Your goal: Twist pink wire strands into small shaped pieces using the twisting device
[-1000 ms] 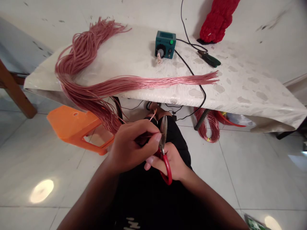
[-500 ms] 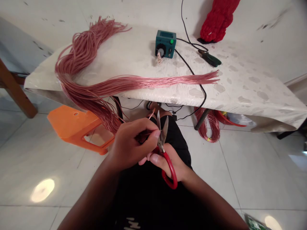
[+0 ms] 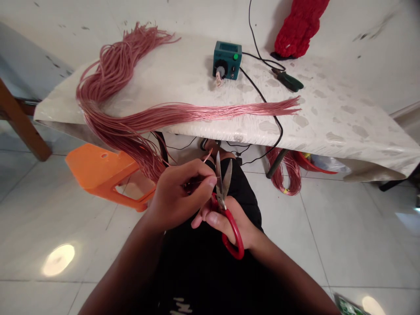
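Note:
My left hand (image 3: 187,192) is closed, thumb against forefinger, on a thin pink wire whose tip sticks out at the fingertips. Beside it, my right hand (image 3: 229,218) grips red-handled scissors (image 3: 234,234), their blades parted and pointing away from me. The wire's tip lies close to the left blade; whether they touch I cannot tell. From the table a long bundle of pink wires (image 3: 183,113) hangs over the front edge, its lower strands running down to my left hand. Wire inside the fist is mostly hidden.
On the table (image 3: 328,118) stand a teal box with a knob (image 3: 227,61) and its black cable, green-handled pliers (image 3: 287,80) and a red fuzzy object (image 3: 298,33). An orange stool (image 3: 98,170) is at the left. Another wire coil (image 3: 287,173) hangs under the table.
The scissors have shifted slightly right, away from my left fingertips. My left hand has drawn back a little to the left, still pinching the wire.

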Action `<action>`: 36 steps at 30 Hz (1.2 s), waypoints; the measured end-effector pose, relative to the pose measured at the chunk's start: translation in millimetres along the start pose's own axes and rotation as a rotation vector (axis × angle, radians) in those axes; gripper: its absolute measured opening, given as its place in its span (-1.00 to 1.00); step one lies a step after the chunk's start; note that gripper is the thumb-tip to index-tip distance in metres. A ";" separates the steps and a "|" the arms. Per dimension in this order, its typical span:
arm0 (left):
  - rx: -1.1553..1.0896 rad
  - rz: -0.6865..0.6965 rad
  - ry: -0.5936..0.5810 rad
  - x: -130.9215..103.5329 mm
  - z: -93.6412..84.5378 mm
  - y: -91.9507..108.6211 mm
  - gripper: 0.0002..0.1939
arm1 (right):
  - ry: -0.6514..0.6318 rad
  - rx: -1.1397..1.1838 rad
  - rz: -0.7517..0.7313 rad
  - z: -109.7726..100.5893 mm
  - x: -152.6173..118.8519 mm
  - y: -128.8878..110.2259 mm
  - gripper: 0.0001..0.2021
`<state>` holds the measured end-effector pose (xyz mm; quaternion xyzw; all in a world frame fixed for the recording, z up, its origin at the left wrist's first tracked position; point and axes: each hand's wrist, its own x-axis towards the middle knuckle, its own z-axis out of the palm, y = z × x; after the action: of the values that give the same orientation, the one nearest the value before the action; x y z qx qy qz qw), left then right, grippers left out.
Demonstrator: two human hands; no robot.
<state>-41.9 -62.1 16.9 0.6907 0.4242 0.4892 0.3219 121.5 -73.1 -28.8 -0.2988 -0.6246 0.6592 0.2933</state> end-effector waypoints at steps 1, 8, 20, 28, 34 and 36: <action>-0.004 -0.005 -0.001 0.1 -0.1 0.6 -0.86 | 0.002 -0.004 0.006 -0.1 0.1 -0.8 -0.43; -0.090 -0.032 -0.052 0.8 -2.6 2.0 -0.84 | 0.012 0.043 -0.018 0.4 -1.3 4.9 -0.50; -0.196 -0.025 -0.121 1.9 -9.1 -0.6 -0.80 | -0.033 0.045 0.000 0.9 -3.8 5.2 -0.48; -0.158 -0.030 -0.182 3.5 -14.4 -2.2 -0.80 | -0.042 -0.024 -0.006 -3.8 -1.9 -4.2 -0.41; -0.157 -0.024 -0.169 4.9 -15.7 -4.7 -0.84 | -0.061 0.024 0.027 -3.7 -5.8 -1.6 -0.48; -0.139 -0.026 -0.165 4.9 -16.2 -4.6 -0.85 | -0.066 0.031 0.028 -3.8 -5.6 -1.4 -0.49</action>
<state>-57.8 -55.2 19.9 0.6990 0.3704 0.4546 0.4093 128.1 -74.8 -27.4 -0.2810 -0.6195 0.6823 0.2680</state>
